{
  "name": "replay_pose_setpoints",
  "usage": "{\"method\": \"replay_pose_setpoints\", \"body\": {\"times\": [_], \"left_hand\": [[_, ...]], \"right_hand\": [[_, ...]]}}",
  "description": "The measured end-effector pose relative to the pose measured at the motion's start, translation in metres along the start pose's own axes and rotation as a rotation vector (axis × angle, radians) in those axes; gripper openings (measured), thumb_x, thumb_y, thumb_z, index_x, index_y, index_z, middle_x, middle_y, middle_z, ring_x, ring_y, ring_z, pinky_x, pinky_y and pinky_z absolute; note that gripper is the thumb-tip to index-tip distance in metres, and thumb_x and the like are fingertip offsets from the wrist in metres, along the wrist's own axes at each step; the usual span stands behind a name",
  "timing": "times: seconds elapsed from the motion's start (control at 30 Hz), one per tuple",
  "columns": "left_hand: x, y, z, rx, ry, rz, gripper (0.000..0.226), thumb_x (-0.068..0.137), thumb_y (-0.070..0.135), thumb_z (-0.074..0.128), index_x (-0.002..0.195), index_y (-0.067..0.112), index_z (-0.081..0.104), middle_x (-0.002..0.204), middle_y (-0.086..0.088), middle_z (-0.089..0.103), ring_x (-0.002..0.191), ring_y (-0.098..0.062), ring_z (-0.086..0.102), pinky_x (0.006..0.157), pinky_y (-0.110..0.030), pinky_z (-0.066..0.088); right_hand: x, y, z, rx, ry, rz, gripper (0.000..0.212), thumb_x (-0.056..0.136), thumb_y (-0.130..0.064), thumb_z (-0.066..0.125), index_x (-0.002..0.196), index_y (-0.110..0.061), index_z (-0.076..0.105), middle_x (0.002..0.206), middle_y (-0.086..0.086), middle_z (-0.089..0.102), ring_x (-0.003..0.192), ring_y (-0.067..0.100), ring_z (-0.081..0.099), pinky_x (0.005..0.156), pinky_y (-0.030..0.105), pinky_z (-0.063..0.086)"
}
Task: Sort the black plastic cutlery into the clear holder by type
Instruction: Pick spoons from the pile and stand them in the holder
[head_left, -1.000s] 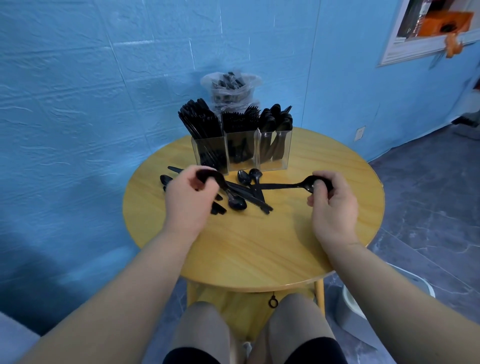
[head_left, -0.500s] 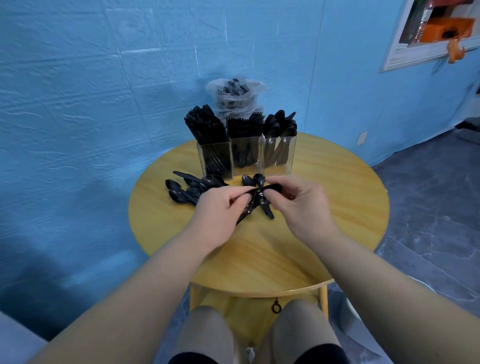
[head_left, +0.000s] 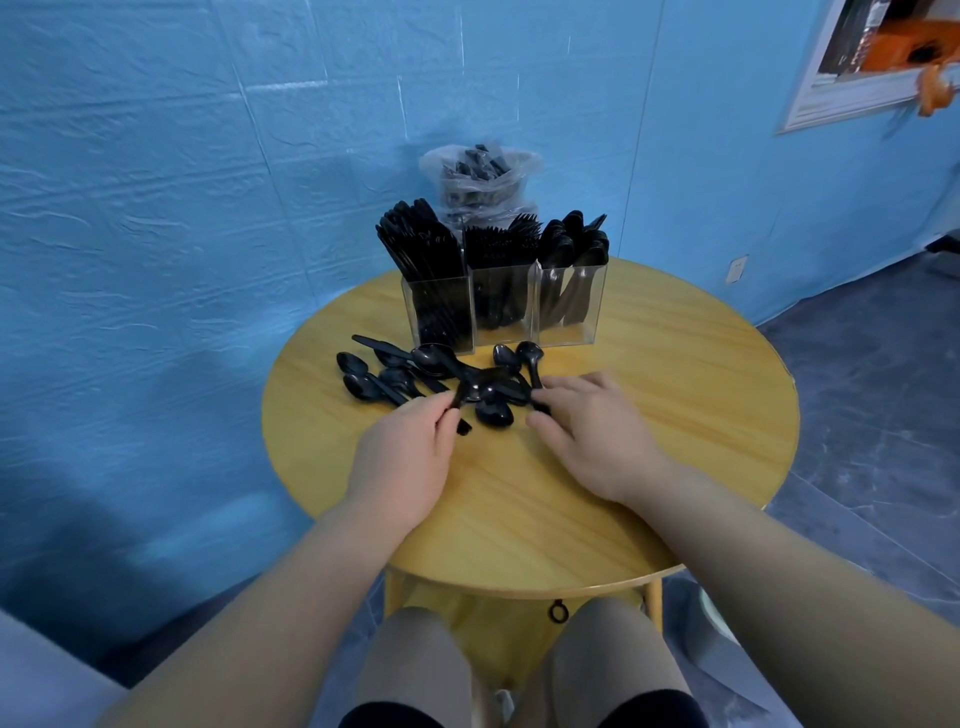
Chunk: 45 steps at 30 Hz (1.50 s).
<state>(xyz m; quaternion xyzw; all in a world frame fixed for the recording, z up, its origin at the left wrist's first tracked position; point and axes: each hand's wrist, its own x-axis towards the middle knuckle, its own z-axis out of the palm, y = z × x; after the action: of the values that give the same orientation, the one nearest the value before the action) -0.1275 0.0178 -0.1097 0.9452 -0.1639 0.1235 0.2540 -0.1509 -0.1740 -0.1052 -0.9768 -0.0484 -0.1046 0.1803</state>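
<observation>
Round table: both hands at spoon pile, mid-table.

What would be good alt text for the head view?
Two hands work a pile of loose black spoons on a round wooden table; the left hand pinches one, the right hand reaches in. Behind stands a clear holder of sorted cutlery.

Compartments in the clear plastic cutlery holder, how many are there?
3, side by side in the clear plastic cutlery holder: left compartment, middle compartment, right compartment. None appears hidden.
</observation>
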Motion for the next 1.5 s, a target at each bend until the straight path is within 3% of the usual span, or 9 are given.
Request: {"method": "replay_pose_setpoints", "body": {"times": [0.1, 0.23, 0.37, 0.47, 0.7, 1.1, 1.2, 1.3, 1.5], "left_hand": [[0.0, -0.004, 0.003, -0.092, 0.103, -0.035, 0.031, 0.1, 0.023, 0.043, 0.127, 0.022, 0.059, 0.091, 0.004, 0.063, 0.079, -0.012, 0.059, 0.07, -0.031, 0.05], [0.001, -0.009, 0.004, -0.137, 0.127, -0.09, 0.029, 0.097, 0.025, 0.051, 0.122, 0.021, 0.065, 0.086, 0.004, 0.067, 0.079, -0.011, 0.062, 0.074, -0.029, 0.051], [-0.002, -0.005, 0.003, -0.103, 0.148, -0.086, 0.025, 0.094, 0.03, 0.056, 0.116, 0.025, 0.069, 0.095, 0.005, 0.072, 0.085, -0.012, 0.064, 0.073, -0.024, 0.048], [-0.003, -0.004, 0.001, -0.113, 0.135, -0.104, 0.026, 0.094, 0.031, 0.057, 0.116, 0.025, 0.069, 0.095, 0.007, 0.072, 0.084, -0.011, 0.064, 0.075, -0.026, 0.051], [-0.001, -0.006, 0.006, -0.078, 0.019, -0.06, 0.028, 0.095, 0.033, 0.053, 0.121, 0.026, 0.064, 0.098, 0.01, 0.07, 0.083, -0.007, 0.063, 0.075, -0.025, 0.052], [0.0, -0.003, 0.008, 0.109, -0.012, 0.004, 0.023, 0.099, 0.031, 0.041, 0.116, 0.027, 0.057, 0.089, 0.014, 0.061, 0.072, -0.007, 0.054, 0.06, -0.026, 0.045], [-0.003, -0.001, 0.007, 0.145, -0.06, 0.087, 0.02, 0.095, 0.047, 0.041, 0.093, 0.031, 0.054, 0.078, 0.016, 0.052, 0.072, -0.006, 0.054, 0.055, -0.023, 0.041], [-0.004, 0.0, 0.006, 0.202, -0.128, 0.121, 0.041, 0.081, 0.07, 0.04, 0.085, 0.031, 0.051, 0.077, 0.014, 0.049, 0.071, -0.004, 0.051, 0.057, -0.024, 0.043], [-0.003, -0.004, 0.006, 0.091, -0.151, 0.144, 0.031, 0.087, 0.056, 0.05, 0.084, 0.029, 0.064, 0.081, 0.011, 0.052, 0.071, -0.005, 0.052, 0.059, -0.025, 0.044]], "right_hand": [[-0.002, -0.004, 0.002, -0.092, -0.07, -0.082, 0.039, 0.099, -0.035, 0.04, 0.128, -0.018, 0.058, 0.128, 0.001, 0.056, 0.114, 0.019, 0.045, 0.094, 0.025, 0.034], [-0.012, -0.014, -0.002, 0.09, -0.066, -0.187, 0.03, 0.098, -0.022, 0.045, 0.119, -0.017, 0.065, 0.108, -0.001, 0.061, 0.1, 0.011, 0.053, 0.085, 0.019, 0.038], [0.004, 0.008, -0.008, 0.111, 0.04, -0.043, 0.042, 0.093, -0.005, 0.044, 0.13, -0.02, 0.056, 0.131, -0.004, 0.055, 0.122, 0.015, 0.043, 0.1, 0.024, 0.035], [0.017, 0.023, -0.007, -0.054, -0.095, 0.041, 0.053, 0.091, -0.008, 0.043, 0.142, -0.022, 0.041, 0.149, -0.003, 0.038, 0.137, 0.022, 0.026, 0.111, 0.033, 0.027], [0.0, 0.026, -0.007, -0.027, -0.071, -0.053, 0.044, 0.092, -0.021, 0.048, 0.136, -0.025, 0.049, 0.125, -0.004, 0.058, 0.112, 0.017, 0.044, 0.09, 0.024, 0.037], [-0.022, 0.015, -0.015, 0.034, -0.135, -0.176, 0.034, 0.091, -0.035, 0.056, 0.124, -0.028, 0.06, 0.118, -0.011, 0.06, 0.108, 0.01, 0.048, 0.091, 0.024, 0.041], [-0.021, 0.017, -0.013, 0.052, -0.16, -0.211, 0.036, 0.09, -0.036, 0.057, 0.125, -0.028, 0.059, 0.118, -0.011, 0.052, 0.109, 0.006, 0.043, 0.087, 0.012, 0.031], [-0.022, 0.018, -0.012, 0.071, -0.162, -0.192, 0.038, 0.09, -0.033, 0.058, 0.128, -0.026, 0.059, 0.111, -0.01, 0.048, 0.102, 0.002, 0.041, 0.08, 0.003, 0.028], [-0.028, 0.018, -0.018, 0.041, -0.068, -0.145, 0.03, 0.091, -0.021, 0.057, 0.12, -0.027, 0.06, 0.104, -0.009, 0.059, 0.092, 0.008, 0.049, 0.08, 0.018, 0.037]]}}
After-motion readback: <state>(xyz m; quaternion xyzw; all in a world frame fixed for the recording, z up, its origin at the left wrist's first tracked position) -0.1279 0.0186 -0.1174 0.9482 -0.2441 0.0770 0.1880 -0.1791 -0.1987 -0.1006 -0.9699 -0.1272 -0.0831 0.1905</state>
